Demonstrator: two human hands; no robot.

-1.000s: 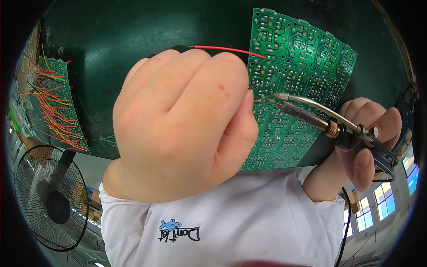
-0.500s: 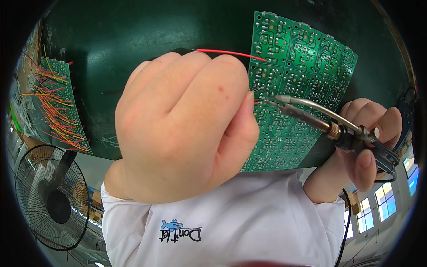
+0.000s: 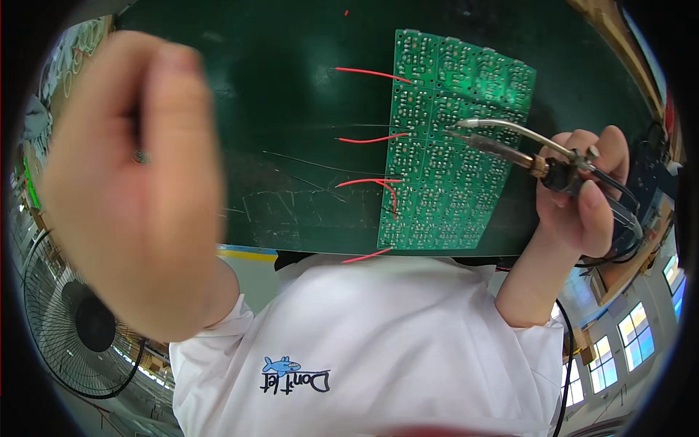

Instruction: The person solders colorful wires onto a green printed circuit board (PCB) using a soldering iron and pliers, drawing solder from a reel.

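My right hand (image 3: pixel 586 193) is closed round a soldering iron (image 3: pixel 502 149) with a curved metal feed tube (image 3: pixel 524 131) clamped alongside it. Its tip is over the middle of a green circuit board panel (image 3: pixel 459 189), solder joints facing up; whether it touches cannot be made out. Several short red wires (image 3: pixel 371 138) reach out from the panel's left edge. My left hand (image 3: pixel 138 189) is raised at the left, away from the panel. Motion smears its curled fingers, so whether it holds anything does not show.
A dark green tabletop (image 3: pixel 291 102) lies under the panel, with thin strands and scratches on it. A black fan (image 3: pixel 87 320) stands at lower left. Dark equipment (image 3: pixel 648 182) and a cable sit beyond my right hand. White tangled material (image 3: pixel 87 44) lies at upper left.
My left hand has swung left, off the panel, uncovering the red wires along its edge. The other wired board at the left is now mostly hidden behind it. The iron remains over the panel.
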